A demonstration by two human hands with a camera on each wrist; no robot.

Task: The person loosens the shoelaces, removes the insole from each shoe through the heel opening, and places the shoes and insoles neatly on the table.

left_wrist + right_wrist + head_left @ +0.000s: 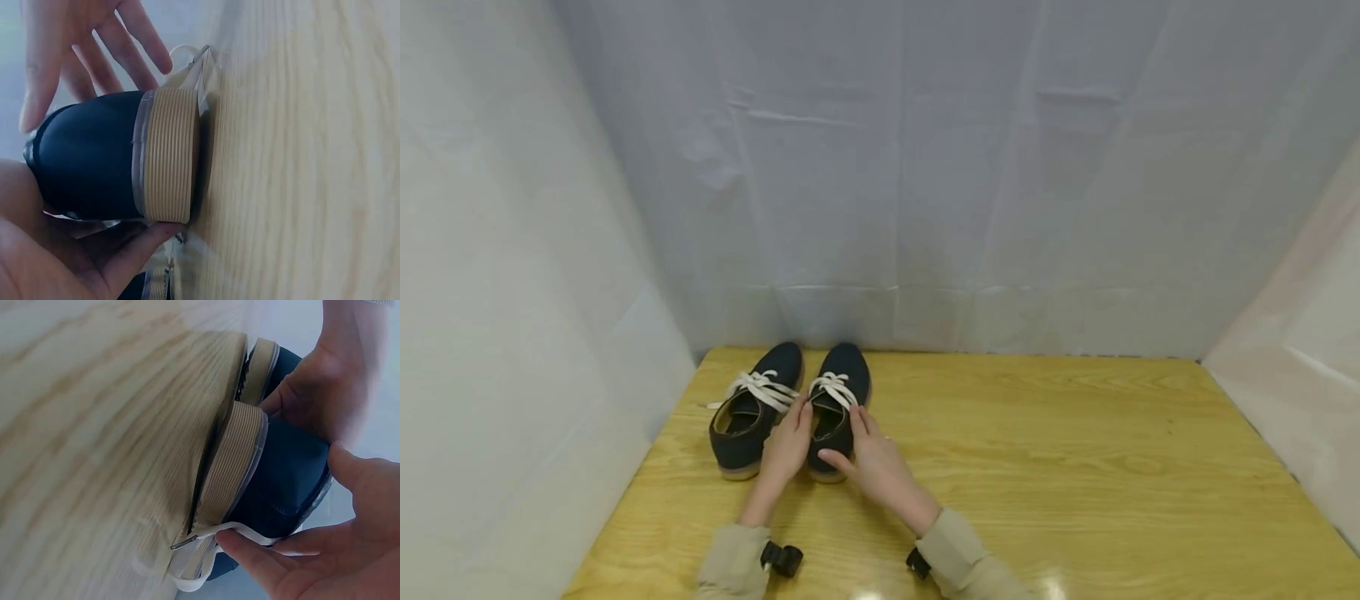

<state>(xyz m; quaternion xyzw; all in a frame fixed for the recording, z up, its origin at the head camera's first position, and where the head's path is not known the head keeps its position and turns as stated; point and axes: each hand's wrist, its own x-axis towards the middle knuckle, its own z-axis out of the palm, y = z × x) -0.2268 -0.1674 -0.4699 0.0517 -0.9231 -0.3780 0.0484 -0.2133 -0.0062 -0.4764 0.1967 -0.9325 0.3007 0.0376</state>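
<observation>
Toward 10 o'clock on the counter (1060,467), handled shoe (831,408): upright; navy upper, tan ribbed sole; toe to 12 o'clock, heel to 6. Dark strip under the heel; cannot tell whether the sole sits flush.
White lace (833,387): crosses the instep of the handled shoe; one tipped end hangs low on its 3 o'clock side (right wrist view).
Left hand (787,447): at 8 o'clock of the handled shoe, in the gap between the pair; grip loose, fingers extended along the flank; one digit against the edge of the sole (left wrist view).
Right hand (876,462): at 4 o'clock of the same shoe; spread wide, fingers reaching forward, thumb well apart from them near the heel collar; one fingertip touches the lace close to the sole.
Second shoe (758,417): at 9 o'clock, just beside; upright, matching navy and tan, toe to 1 o'clock; white laces trail off its 9 o'clock side.
Beige sleeves (733,560): enter from 6 o'clock, black device (782,560) at each cuff.
Pale sheets (970,208): hang at 9, 12 and 3 o'clock around the wood-grained surface.
</observation>
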